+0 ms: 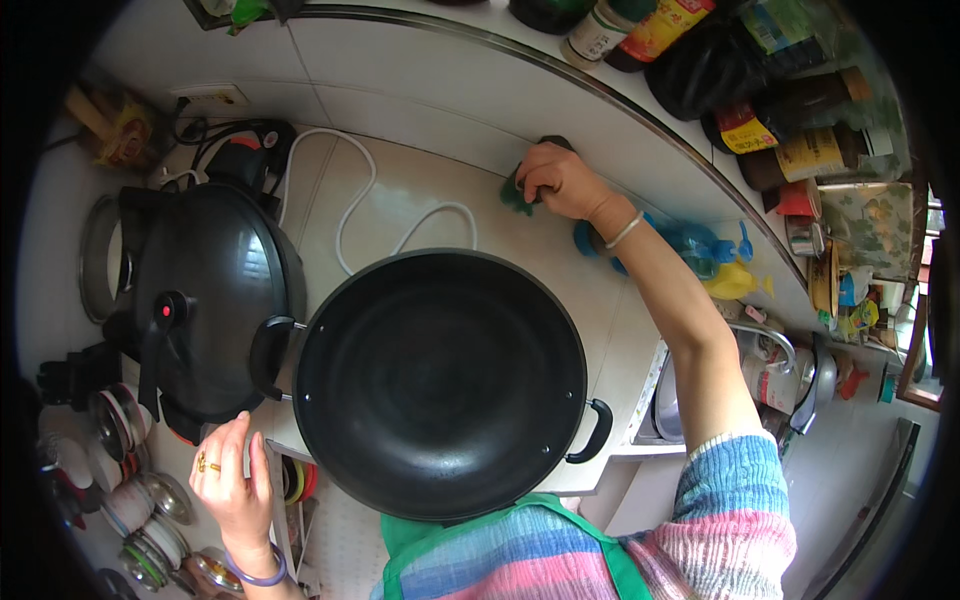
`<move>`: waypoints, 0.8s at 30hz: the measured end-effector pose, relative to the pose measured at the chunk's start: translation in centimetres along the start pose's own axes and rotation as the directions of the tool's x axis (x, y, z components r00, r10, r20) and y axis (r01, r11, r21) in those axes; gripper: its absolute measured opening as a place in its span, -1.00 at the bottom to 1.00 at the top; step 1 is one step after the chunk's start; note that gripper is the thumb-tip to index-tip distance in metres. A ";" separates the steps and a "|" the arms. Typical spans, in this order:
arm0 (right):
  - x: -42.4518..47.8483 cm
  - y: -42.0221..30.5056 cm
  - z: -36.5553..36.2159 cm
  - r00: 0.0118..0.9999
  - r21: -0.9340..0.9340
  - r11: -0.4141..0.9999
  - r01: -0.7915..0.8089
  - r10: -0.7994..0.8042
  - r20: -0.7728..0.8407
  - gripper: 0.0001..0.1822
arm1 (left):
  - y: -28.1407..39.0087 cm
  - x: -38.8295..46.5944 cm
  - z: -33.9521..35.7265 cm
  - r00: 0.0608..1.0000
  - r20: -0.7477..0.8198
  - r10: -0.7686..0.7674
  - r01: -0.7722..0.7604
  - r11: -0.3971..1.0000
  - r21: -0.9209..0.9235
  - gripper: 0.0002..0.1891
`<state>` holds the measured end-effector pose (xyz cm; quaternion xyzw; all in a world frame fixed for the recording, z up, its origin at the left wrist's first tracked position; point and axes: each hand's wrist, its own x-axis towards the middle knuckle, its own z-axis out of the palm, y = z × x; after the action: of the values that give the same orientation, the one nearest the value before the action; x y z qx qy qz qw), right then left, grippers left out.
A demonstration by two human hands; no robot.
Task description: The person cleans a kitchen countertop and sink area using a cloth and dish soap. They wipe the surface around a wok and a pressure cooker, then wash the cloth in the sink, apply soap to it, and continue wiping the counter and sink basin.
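Observation:
My right hand (551,178) is at the back of the counter, near the tiled wall, with its fingers curled over a dark green scouring pad (516,199). Most of the pad is hidden beneath the hand. A large black wok (442,367) with two side handles stands in front of me, and its inside shows no contents. Low on the left, my left hand (234,476) has its thumb and fingers apart, with nothing seen in it. It is just in front of a lidded black electric pan (217,285).
A white cable (373,169) loops across the counter (420,176) behind the wok. Blue and yellow bottles (697,247) stand by the wall, under my right forearm. Sauce bottles fill a shelf (510,49) above. At right is a sink (666,397); stacked dishes (142,517) are at lower left.

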<state>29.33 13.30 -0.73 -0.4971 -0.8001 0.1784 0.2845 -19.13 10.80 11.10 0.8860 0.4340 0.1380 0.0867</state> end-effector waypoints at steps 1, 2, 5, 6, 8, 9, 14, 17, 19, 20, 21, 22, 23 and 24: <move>0.1 -0.4 -0.1 0.999 0.040 0.998 -0.047 0.048 -0.016 -0.82 | -0.3 -0.3 -0.1 1.000 0.001 -0.014 0.014 1.000 0.002 -0.79; 0.7 -0.2 -1.2 0.999 0.026 1.000 -0.004 0.005 -0.032 -0.82 | -0.4 -0.4 -0.2 1.000 0.001 -0.027 0.027 1.000 0.002 -0.79; 2.6 -1.8 -2.2 0.998 0.057 0.997 0.053 -0.052 -0.021 -0.82 | -0.4 -0.6 0.2 0.999 0.013 -0.044 0.044 0.999 0.025 -0.80; 2.2 -1.1 -1.8 0.999 0.061 0.997 0.048 -0.049 0.002 -0.82 | -0.1 -0.3 0.4 0.999 0.013 -0.031 0.031 0.999 0.019 -0.81; 0.8 0.1 -1.1 0.997 0.055 0.997 -0.050 0.047 0.061 -0.82 | 0.5 0.3 0.8 1.000 0.004 0.008 -0.008 1.000 -0.016 -0.81; 0.5 0.3 -0.9 0.997 0.049 0.997 -0.066 0.064 0.051 -0.82 | 0.5 0.3 0.7 1.000 0.015 0.025 -0.025 0.999 -0.021 -0.81; 2.1 -1.0 -2.3 0.996 0.131 0.989 -0.070 0.062 0.065 -0.83 | -0.4 -0.9 0.8 0.995 0.068 -0.073 0.073 0.997 0.012 -0.80; 1.2 0.3 -0.7 0.984 0.124 0.984 -0.126 0.109 0.138 -0.79 | -0.2 -0.3 1.8 0.998 0.045 -0.044 0.045 0.999 -0.018 -0.78; 0.8 2.0 1.6 0.970 0.080 0.981 -0.179 0.163 0.178 -0.79 | -0.1 -0.1 2.1 0.997 0.074 -0.026 0.030 0.998 -0.056 -0.78; 1.5 2.6 2.8 0.969 0.079 0.979 -0.189 0.172 0.178 -0.79 | -0.2 -0.4 2.1 0.996 0.083 -0.033 0.037 0.998 -0.054 -0.78; 2.4 3.0 4.0 0.966 0.079 0.976 -0.201 0.184 0.182 -0.78 | -0.4 -0.7 2.1 0.994 0.093 -0.057 0.061 0.997 -0.038 -0.78; 4.4 2.8 5.1 0.992 0.065 0.995 -0.071 0.064 0.104 -0.76 | -0.6 -1.1 2.2 0.991 0.106 -0.084 0.086 0.996 -0.020 -0.79; 6.7 2.6 6.3 0.998 0.042 0.997 0.057 -0.059 0.027 -0.73 | -0.8 -1.4 2.2 0.987 0.119 -0.110 0.111 0.994 -0.002 -0.79; 9.5 1.8 7.6 0.986 -0.070 0.984 0.162 -0.164 -0.018 -0.69 | -0.9 -1.9 2.2 0.982 0.132 -0.134 0.133 0.991 0.013 -0.79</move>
<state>22.44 22.57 -5.00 -0.4415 -0.8402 0.1210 0.2906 -20.19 9.82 8.41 0.8623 0.4861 0.0719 0.1225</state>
